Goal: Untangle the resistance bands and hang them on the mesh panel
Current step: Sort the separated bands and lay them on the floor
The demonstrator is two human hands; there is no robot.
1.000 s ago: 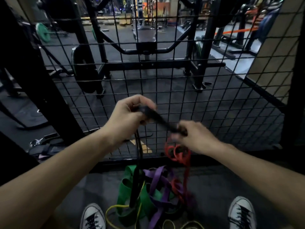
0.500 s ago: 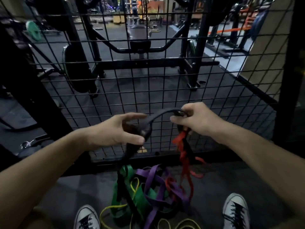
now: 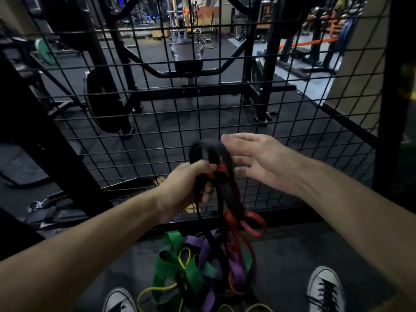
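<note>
My left hand (image 3: 186,188) grips a black resistance band (image 3: 211,152) together with a red band (image 3: 245,224) wound around it. The black band arches up above my fist and hangs down to the floor. My right hand (image 3: 254,163) is beside it on the right, fingers straight, with fingertips touching the top of the black loop. A tangle of green (image 3: 171,260), purple (image 3: 202,251) and yellow (image 3: 157,291) bands lies on the floor between my shoes. The black mesh panel (image 3: 292,136) stands just behind my hands.
My two white sneakers (image 3: 324,287) flank the band pile on the dark floor. Behind the mesh stand a black rack frame (image 3: 261,86), a weight plate (image 3: 101,104) and a bench. A thick black upright (image 3: 387,109) borders the panel on the right.
My left hand has closed around the black and red bands and moved right. My right hand has let go and spread its fingers beside the loop. The camera has shifted slightly.
</note>
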